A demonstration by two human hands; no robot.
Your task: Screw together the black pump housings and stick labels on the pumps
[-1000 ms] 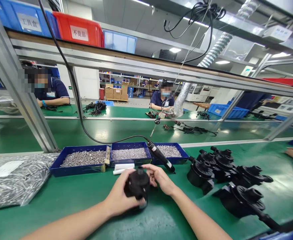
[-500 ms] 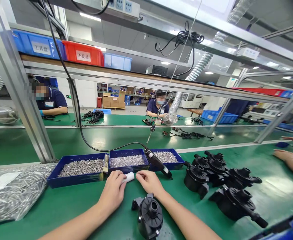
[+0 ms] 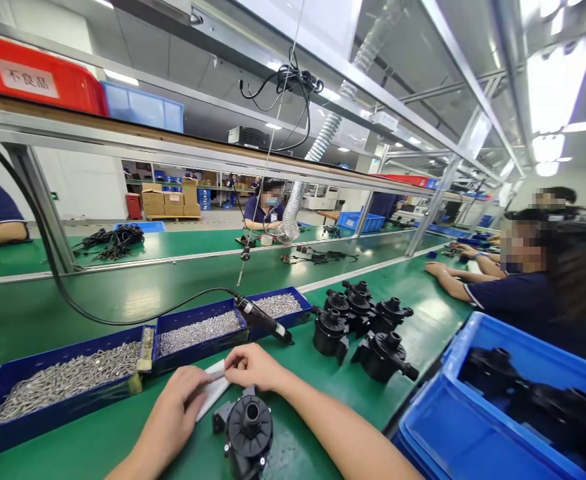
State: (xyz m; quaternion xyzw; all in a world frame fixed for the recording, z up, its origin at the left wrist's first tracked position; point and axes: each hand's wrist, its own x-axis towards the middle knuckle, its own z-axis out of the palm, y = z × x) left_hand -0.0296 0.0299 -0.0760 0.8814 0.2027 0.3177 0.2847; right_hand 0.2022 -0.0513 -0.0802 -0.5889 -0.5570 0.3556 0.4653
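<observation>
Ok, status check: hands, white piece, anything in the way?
Left hand, right hand: both on white piece. Piece partly covered. Black pump close by, apparently not blocking.

The left hand (image 3: 170, 408) has its back up, fingers together and bent forward, the thumb set below them with a gap between, and only a short stretch of bare left wrist (image 3: 140, 457) shows behind it. The right forearm (image 3: 340, 427), also bare, slants in long from the lower right. The right hand (image 3: 253, 367) curls inward, thumb and forefinger close at their tips, just beside the left fingers
</observation>
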